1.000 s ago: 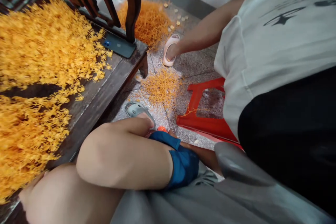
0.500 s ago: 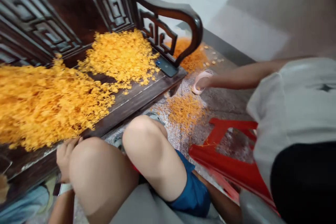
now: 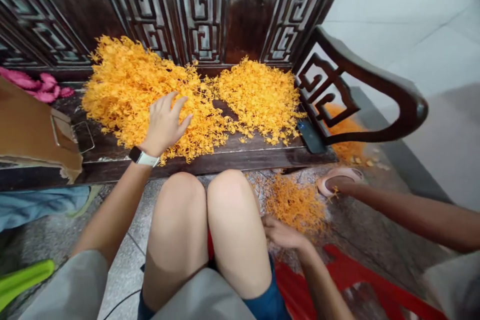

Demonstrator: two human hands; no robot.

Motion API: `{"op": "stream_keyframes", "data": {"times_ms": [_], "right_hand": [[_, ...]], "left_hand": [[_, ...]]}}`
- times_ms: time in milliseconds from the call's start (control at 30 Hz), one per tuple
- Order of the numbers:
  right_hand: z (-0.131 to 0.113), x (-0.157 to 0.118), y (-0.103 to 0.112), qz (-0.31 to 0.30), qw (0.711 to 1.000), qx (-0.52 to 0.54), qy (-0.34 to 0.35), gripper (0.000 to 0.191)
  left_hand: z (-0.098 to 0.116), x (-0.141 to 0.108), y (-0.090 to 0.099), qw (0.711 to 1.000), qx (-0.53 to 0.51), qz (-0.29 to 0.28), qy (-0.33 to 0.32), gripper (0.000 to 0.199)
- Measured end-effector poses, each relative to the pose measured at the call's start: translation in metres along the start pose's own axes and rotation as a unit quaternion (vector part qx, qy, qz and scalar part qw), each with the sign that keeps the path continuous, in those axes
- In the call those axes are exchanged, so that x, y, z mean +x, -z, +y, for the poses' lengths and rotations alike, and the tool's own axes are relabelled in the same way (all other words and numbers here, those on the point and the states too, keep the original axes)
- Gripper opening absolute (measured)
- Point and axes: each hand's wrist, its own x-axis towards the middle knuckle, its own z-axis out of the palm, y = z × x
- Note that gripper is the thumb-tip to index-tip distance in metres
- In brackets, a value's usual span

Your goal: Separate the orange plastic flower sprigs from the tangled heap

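Fingers (image 3: 179, 105) of the person's left hand (image 3: 164, 124), loosely parted, were over the larger orange pile (image 3: 125, 85), at ten o'clock in the head view (contact could not be told). A smaller pile (image 3: 258, 97) lay toward one o'clock on the same bench (image 3: 243, 160). At five o'clock the right hand (image 3: 283, 233) was beside the right leg (image 3: 238, 235), its fingers too blurred to judge.

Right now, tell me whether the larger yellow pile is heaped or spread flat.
Heaped: the larger yellow pile bulges upward, hiding some of the carved bench back behind it, with the left hand over it.
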Motion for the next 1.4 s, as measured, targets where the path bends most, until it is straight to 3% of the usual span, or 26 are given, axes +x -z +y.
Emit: {"op": "stream_keyframes", "data": {"times_ms": [100,233,300,333,367,433,467,533,633,767,900,1033,1133,1233,1300,1400], "right_hand": [[-0.033,0.007,0.043,-0.008,0.991,-0.127,0.049,0.032],[-0.12,0.048,0.097,0.02,0.941,-0.318,0.115,0.008],[-0.16,0.087,0.112,0.095,0.924,-0.311,0.202,0.009],[-0.177,0.111,0.118,0.163,0.913,-0.286,0.242,0.015],[-0.192,0.138,0.123,0.268,0.887,-0.261,0.272,0.021],[-0.214,0.191,0.131,0.427,0.824,-0.261,0.265,0.028],[-0.222,0.215,0.135,0.468,0.803,-0.274,0.246,0.035],[-0.232,0.254,0.142,0.47,0.801,-0.314,0.199,0.041],[-0.238,0.279,0.149,0.431,0.822,-0.34,0.155,0.025],[-0.24,0.261,0.163,0.504,0.8,-0.26,0.196,0.023],[-0.248,0.221,0.205,0.608,0.741,-0.105,0.265,0.022],[-0.247,0.179,0.239,0.625,0.692,-0.026,0.36,0.031],[-0.236,0.153,0.232,0.574,0.701,-0.065,0.418,0.042],[-0.222,0.14,0.205,0.541,0.715,-0.074,0.437,0.048],[-0.211,0.136,0.187,0.541,0.715,-0.024,0.442,0.049],[-0.191,0.128,0.175,0.546,0.706,0.095,0.44,0.044]], "left_hand": [[-0.01,-0.002,-0.03,0.998,-0.017,-0.062,0.006,0.064],[-0.015,-0.027,-0.07,0.997,-0.048,-0.027,0.046,0.061],[-0.012,-0.035,-0.078,0.996,-0.066,-0.008,0.059,0.062],[-0.011,-0.037,-0.079,0.995,-0.074,-0.005,0.061,0.062],[-0.01,-0.038,-0.079,0.995,-0.08,-0.002,0.062,0.063],[-0.01,-0.038,-0.077,0.995,-0.084,0.003,0.06,0.064],[-0.011,-0.038,-0.075,0.995,-0.082,0.004,0.058,0.064],[-0.013,-0.039,-0.071,0.996,-0.077,0.004,0.05,0.063],[-0.015,-0.038,-0.064,0.996,-0.074,-0.003,0.04,0.061],[-0.013,-0.026,-0.057,0.994,-0.072,0.004,0.077,0.061],[-0.009,-0.015,-0.064,0.993,-0.029,0.018,0.111,0.069],[-0.003,-0.014,-0.069,0.992,0.005,0.019,0.125,0.067],[0.009,-0.011,-0.059,0.989,-0.02,0.022,0.143,0.059],[0.022,0.003,-0.042,0.986,-0.043,0.075,0.14,0.052],[0.021,0.016,-0.036,0.983,-0.057,0.108,0.136,0.062],[0.003,0.029,-0.041,0.984,-0.081,0.075,0.141,0.075]]}}
